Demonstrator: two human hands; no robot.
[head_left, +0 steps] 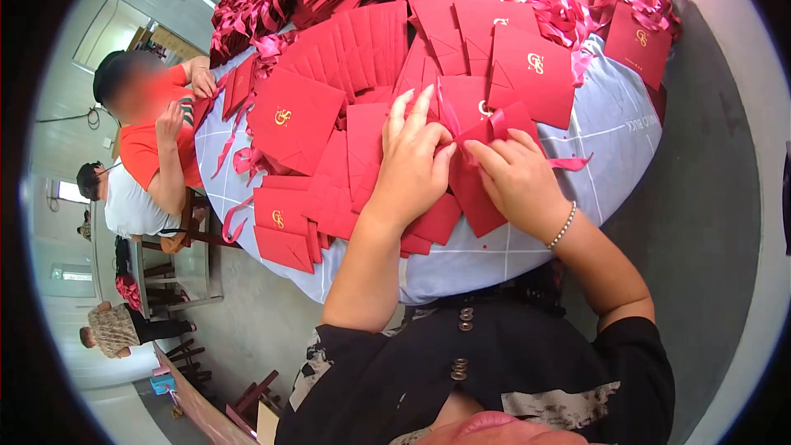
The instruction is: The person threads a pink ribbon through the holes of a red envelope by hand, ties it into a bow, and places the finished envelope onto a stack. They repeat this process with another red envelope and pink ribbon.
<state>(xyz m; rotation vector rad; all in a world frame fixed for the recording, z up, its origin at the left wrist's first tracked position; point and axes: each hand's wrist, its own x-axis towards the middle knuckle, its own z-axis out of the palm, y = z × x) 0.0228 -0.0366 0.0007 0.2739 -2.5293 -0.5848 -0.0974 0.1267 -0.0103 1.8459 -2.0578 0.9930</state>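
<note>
My left hand (414, 158) pinches a pink-red ribbon (449, 114) between thumb and finger, with the other fingers raised. Close beside it, my right hand (521, 181) has its thumb and fingers closed on the same ribbon, near a loop of it. Under both hands lies a red paper envelope (480, 204); part of it is hidden by my fingers. One ribbon tail (570, 163) sticks out to the right of my right hand. A red envelope with a gold emblem (535, 74) lies just beyond my hands.
Red envelopes, some fanned out (346, 45), cover much of the cloth-covered round table (614, 132). Heaps of ribboned envelopes (251, 12) lie at the far edge. On the left, a person in an orange top (156, 144) handles a red piece. Other people are farther back.
</note>
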